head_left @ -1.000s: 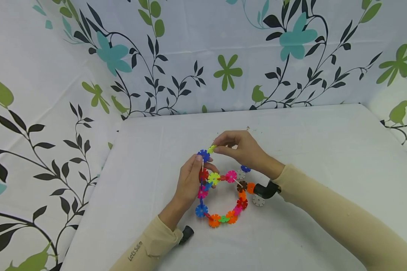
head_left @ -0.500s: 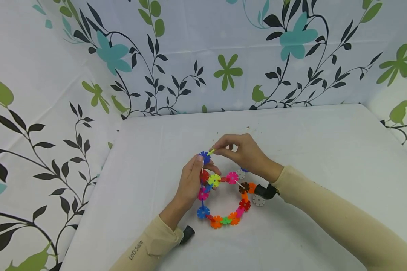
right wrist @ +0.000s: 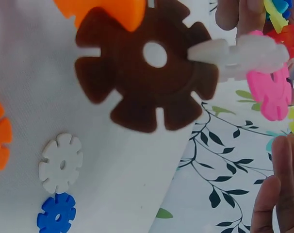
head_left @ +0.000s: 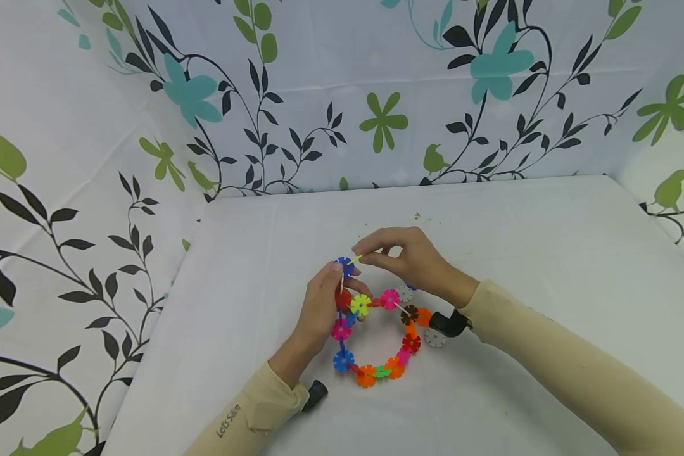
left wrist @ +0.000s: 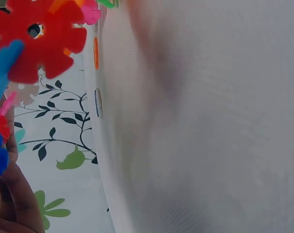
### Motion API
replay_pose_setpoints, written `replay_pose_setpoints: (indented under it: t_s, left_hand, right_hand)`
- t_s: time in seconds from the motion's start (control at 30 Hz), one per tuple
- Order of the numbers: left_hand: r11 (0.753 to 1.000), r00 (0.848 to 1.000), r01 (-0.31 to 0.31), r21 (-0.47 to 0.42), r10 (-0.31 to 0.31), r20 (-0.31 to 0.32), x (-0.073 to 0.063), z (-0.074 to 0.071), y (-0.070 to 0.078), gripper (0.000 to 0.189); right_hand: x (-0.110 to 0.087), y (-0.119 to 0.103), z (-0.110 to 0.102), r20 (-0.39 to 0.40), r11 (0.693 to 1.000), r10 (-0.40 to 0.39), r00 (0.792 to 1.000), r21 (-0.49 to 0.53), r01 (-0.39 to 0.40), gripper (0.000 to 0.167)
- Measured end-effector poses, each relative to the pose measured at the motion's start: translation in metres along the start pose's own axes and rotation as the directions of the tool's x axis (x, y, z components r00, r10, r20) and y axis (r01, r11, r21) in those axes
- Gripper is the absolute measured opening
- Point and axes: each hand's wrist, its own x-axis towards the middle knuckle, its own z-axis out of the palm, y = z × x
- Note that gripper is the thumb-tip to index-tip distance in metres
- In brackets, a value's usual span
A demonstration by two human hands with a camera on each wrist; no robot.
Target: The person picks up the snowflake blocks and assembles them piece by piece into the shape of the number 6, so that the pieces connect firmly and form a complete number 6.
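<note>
My left hand grips a ring-shaped chain of colourful notched plastic discs, holding it at the upper left below a dark blue disc. A thin yellow disc, seen edge-on, is pinched between thumb and forefinger of my right hand; its edge overlaps the blue disc. Along the chain run a light yellow disc, a pink disc, a brown disc and a red disc, among several others. My left palm hides part of the chain.
Beyond the chain's right side lie a loose white disc, another white disc and a blue disc on the white-covered table. Black wrist cameras sit under both sleeves. A patterned cloth stands behind.
My right hand has come down slightly, and the yellow disc has turned from showing its face to edge-on against the blue disc. The chain has shifted slightly down and right.
</note>
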Motion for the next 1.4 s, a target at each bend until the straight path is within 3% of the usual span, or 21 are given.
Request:
replay_pose_setpoints:
  t_s: [0.17, 0.47, 0.6, 0.73, 0.9, 1.03, 1.13, 1.27, 1.4]
  left_hand:
    - [0.999, 1.0, 0.021, 0.038, -0.02, -0.018, 0.001, -0.001, 0.001, 0.055]
    - [0.999, 0.999, 0.02, 0.047, -0.018, -0.036, 0.0, -0.002, 0.002, 0.057]
    - [0.999, 0.999, 0.017, 0.044, -0.015, -0.043, 0.0, -0.002, 0.002, 0.054]
    - [0.998, 0.999, 0.025, 0.051, -0.023, -0.044, 0.0, -0.002, 0.002, 0.055]
    - [0.997, 0.999, 0.015, 0.07, -0.012, -0.041, 0.0, -0.002, 0.0, 0.051]
    - [0.997, 0.999, -0.012, 0.08, 0.016, -0.047, 0.0, -0.003, 0.0, 0.049]
    - [0.996, 0.997, -0.027, 0.086, 0.032, -0.063, 0.001, -0.003, -0.001, 0.05]
    - [0.995, 0.995, -0.036, 0.096, 0.044, -0.089, 0.0, -0.002, -0.002, 0.052]
    - [0.994, 0.994, -0.044, 0.097, 0.054, -0.098, 0.001, -0.002, -0.002, 0.05]
  right_hand:
    - [0.0, 0.002, -0.001, -0.009, 1.0, -0.02, 1.0, 0.011, 0.02, 0.019]
    - [-0.007, 0.007, -0.004, 0.033, 0.994, 0.098, 0.995, 0.043, -0.099, 0.032]
    - [-0.01, 0.013, -0.009, -0.043, 0.988, 0.15, 0.988, 0.053, -0.147, 0.037]
    - [-0.011, 0.018, -0.017, -0.156, 0.98, 0.195, 0.968, 0.069, -0.186, 0.04]
    - [-0.011, 0.026, -0.028, -0.276, 0.967, 0.25, 0.928, 0.119, -0.225, 0.043]
    - [-0.015, 0.035, -0.035, -0.309, 0.934, 0.348, 0.885, 0.191, -0.301, 0.047]
    - [-0.018, 0.043, -0.038, -0.283, 0.88, 0.465, 0.839, 0.254, -0.402, 0.048]
    - [-0.023, 0.054, -0.042, -0.192, 0.78, 0.613, 0.767, 0.304, -0.547, 0.052]
    - [-0.03, 0.061, -0.045, -0.058, 0.705, 0.689, 0.723, 0.284, -0.65, 0.053]
